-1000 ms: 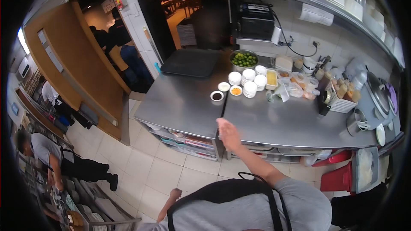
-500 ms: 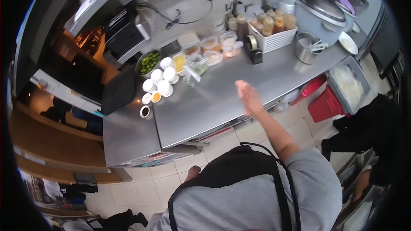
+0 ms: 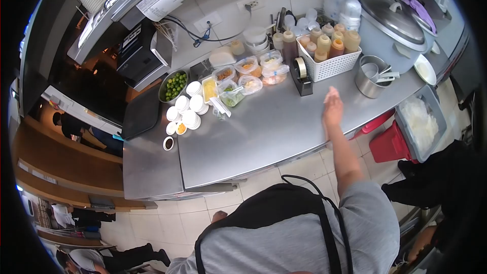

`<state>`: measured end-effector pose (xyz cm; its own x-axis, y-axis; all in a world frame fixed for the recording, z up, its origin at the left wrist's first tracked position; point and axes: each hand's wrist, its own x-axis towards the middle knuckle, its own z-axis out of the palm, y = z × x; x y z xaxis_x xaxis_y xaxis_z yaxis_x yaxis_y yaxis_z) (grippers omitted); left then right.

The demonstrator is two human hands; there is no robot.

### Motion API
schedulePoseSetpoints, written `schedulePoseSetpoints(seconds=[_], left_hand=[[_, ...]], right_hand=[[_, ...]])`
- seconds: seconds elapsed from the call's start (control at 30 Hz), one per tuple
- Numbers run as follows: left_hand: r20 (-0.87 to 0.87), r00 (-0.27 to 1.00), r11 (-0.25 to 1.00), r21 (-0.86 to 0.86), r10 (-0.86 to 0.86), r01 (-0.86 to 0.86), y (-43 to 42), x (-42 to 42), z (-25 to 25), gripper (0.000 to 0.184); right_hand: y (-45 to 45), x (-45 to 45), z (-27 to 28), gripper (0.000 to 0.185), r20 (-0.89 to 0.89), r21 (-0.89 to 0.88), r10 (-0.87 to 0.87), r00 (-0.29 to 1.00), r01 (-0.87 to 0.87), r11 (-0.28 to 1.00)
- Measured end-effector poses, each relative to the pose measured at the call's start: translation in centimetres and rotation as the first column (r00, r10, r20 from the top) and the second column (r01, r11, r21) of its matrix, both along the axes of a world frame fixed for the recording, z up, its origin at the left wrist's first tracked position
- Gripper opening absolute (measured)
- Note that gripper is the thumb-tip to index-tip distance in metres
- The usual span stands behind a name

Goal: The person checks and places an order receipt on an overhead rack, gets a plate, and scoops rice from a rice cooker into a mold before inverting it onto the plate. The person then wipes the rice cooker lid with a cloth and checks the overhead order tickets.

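My right hand (image 3: 333,107) reaches over the front part of the steel counter (image 3: 253,132). Its fingers are stretched out, and nothing shows in them. Just beyond it stand a black tape dispenser (image 3: 301,77) and a white basket (image 3: 335,67) of sauce bottles (image 3: 336,48). To its right is a metal pot (image 3: 369,83) with utensils inside. Low beside my apron, my left hand (image 3: 219,216) shows only in part. Its fingers are too small and hidden to read.
At the counter's left are a bowl of limes (image 3: 174,86), stacked white cups (image 3: 190,118), a sauce cup (image 3: 168,143) and bagged ingredients (image 3: 249,66). A large lidded pot (image 3: 390,33) stands back right. Bins (image 3: 389,141) stand off the counter's right end. People (image 3: 431,180) are nearby.
My right hand has moved rightward along the counter, nearer the basket and the metal pot. The camera view has tilted and shifted slightly. My left hand stays low at my side.
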<state>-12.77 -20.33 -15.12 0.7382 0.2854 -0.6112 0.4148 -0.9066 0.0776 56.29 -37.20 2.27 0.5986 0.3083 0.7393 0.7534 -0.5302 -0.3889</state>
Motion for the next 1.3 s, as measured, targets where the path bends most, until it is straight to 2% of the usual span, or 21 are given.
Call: schedulePoseSetpoints(seconds=[0.13,0.33,0.43,0.5,0.53,0.57,0.6,0.67,0.73,0.77,0.8,0.83,0.9,0.93,1.0,1.03,1.1,1.17,1.23,1.27,1.3], left_hand=[[-0.008,0.93,0.919,-0.146,0.369,-0.366,-1.7,-1.8,0.0,0.021],[-0.046,0.905,0.863,-0.282,0.424,-0.419,0.2,0.2,3.0,0.018],[-0.048,0.892,0.754,-0.515,0.449,-0.408,2.1,5.9,13.5,0.017],[-0.241,0.869,0.616,-0.625,0.432,-0.48,4.1,10.3,18.3,0.016],[-0.619,0.712,0.489,-0.533,0.332,-0.691,6.1,13.6,16.7,0.019],[-0.41,0.888,0.403,-0.792,0.207,-0.459,8.4,13.1,14.4,0.022],[-0.522,0.737,0.215,-0.733,0.429,-0.645,8.5,15.5,20.1,0.025],[-0.122,0.887,0.471,-0.811,0.445,-0.347,10.2,18.9,25.5,0.027],[0.159,0.723,0.509,-0.809,0.672,-0.295,13.0,21.6,25.9,0.035],[0.278,0.728,0.691,-0.629,0.627,-0.355,14.0,24.0,29.5,0.04],[0.569,0.6,0.819,-0.484,0.562,-0.308,15.1,25.7,29.1,0.045],[0.599,0.536,0.804,-0.434,0.595,-0.407,16.1,27.9,30.1,0.052],[0.814,0.377,0.882,-0.315,0.441,-0.351,16.7,31.6,32.1,0.06],[0.816,0.393,0.885,-0.279,0.424,-0.374,16.2,33.3,33.5,0.063],[0.816,0.403,0.88,-0.248,0.415,-0.405,15.1,36.3,35.3,0.066],[0.773,0.452,0.852,-0.213,0.446,-0.478,14.5,37.6,35.5,0.065],[0.724,0.488,0.813,-0.174,0.488,-0.556,15.5,38.9,35.1,0.064],[0.725,0.454,0.764,-0.153,0.518,-0.627,18.3,39.1,32.2,0.056],[0.696,0.4,0.753,-0.313,0.596,-0.579,22.7,37.3,30.4,0.055],[0.656,0.36,0.729,-0.461,0.664,-0.506,24.4,36.1,30.1,0.055],[0.698,0.34,0.752,-0.438,0.63,-0.493,24.8,35.1,31.2,0.053]], right_hand=[[4.7,-5.6,-1.7,0.032,-0.076,-0.18,-0.003,0.997,-0.011,0.984],[8.2,-5.6,-0.2,0.03,-0.277,-0.313,-0.032,0.96,-0.059,0.948],[8.7,-5.1,-0.9,0.031,-0.207,-0.272,-0.028,0.978,-0.03,0.962],[9.0,-5.9,-1.4,0.032,-0.111,-0.288,-0.082,0.99,0.047,0.957],[9.3,-6.9,-1.7,0.032,-0.109,-0.298,-0.072,0.991,0.036,0.954],[9.8,-8.7,-1.2,0.032,-0.086,-0.201,0.067,0.994,-0.083,0.976],[10.6,-10.7,-0.2,0.033,-0.05,-0.103,0.202,0.978,-0.206,0.973],[12.9,-16.6,3.3,0.035,-0.13,-0.036,0.474,0.871,-0.482,0.875],[15.2,-21.1,1.2,0.037,-0.129,-0.115,0.661,0.74,-0.673,0.731],[15.7,-24.0,1.1,0.038,-0.152,-0.145,0.714,0.683,-0.73,0.668],[16.0,-26.3,1.0,0.039,-0.176,-0.171,0.762,0.624,-0.781,0.6],[16.1,-27.8,1.3,0.039,-0.176,-0.174,0.765,0.619,-0.784,0.595],[15.5,-29.5,3.1,0.039,-0.235,-0.326,0.86,0.453,-0.87,0.369],[14.9,-29.3,4.9,0.039,-0.238,-0.329,0.863,0.446,-0.873,0.36],[14.5,-28.2,8.6,0.037,-0.573,0.118,0.81,0.127,-0.965,0.234],[13.9,-27.1,7.8,0.037,-0.579,0.117,0.807,0.118,-0.967,0.226],[12.6,-22.6,4.4,0.036,-0.548,-0.258,0.646,0.531,-0.842,0.473],[11.3,-15.8,-0.8,0.035,-0.197,-0.249,0.725,0.66,-0.749,0.614],[8.7,-13.7,6.1,0.039,-0.371,-0.018,0.68,0.632,-0.737,0.676],[7.5,-11.9,4.8,0.038,-0.33,-0.093,0.608,0.722,-0.666,0.74],[6.2,-10.7,3.5,0.038,-0.283,-0.164,0.529,0.8,-0.584,0.795]])
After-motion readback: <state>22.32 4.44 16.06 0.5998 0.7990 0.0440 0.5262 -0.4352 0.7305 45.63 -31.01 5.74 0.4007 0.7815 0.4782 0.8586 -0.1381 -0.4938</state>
